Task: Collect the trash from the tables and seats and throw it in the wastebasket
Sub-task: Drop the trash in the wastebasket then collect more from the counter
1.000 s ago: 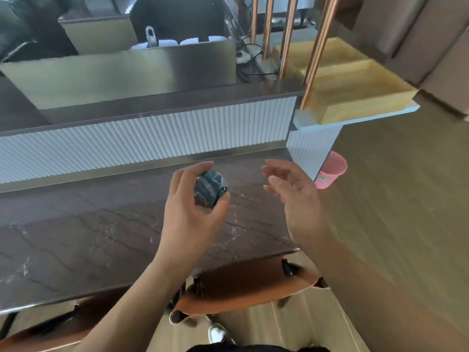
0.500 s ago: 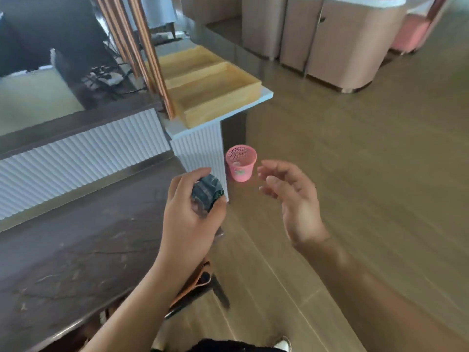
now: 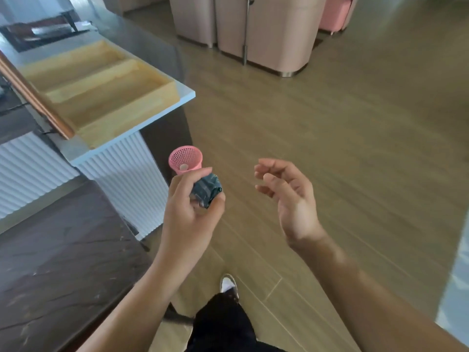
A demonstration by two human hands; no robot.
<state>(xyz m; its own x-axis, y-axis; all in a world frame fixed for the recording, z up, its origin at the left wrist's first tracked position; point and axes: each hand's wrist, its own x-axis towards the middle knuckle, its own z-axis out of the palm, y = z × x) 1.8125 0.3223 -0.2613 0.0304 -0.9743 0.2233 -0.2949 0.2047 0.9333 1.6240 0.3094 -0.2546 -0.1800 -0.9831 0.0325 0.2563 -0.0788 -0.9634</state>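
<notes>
My left hand grips a crumpled dark ball of trash between fingers and thumb, held up at chest height. Just beyond it on the wooden floor stands a small pink mesh wastebasket, with something pale lying inside; my fingers cover its lower part. My right hand hovers to the right, fingers loosely curled, holding nothing.
A dark marble table fills the lower left. Behind it rises a white ribbed counter carrying wooden trays. Pink upholstered seats stand at the far side of the floor. My leg and shoe show below.
The view has swung right, away from the table toward the floor. The pink wastebasket now appears closer, just behind my left hand. Both hands keep their poses, the left still gripping the trash ball.
</notes>
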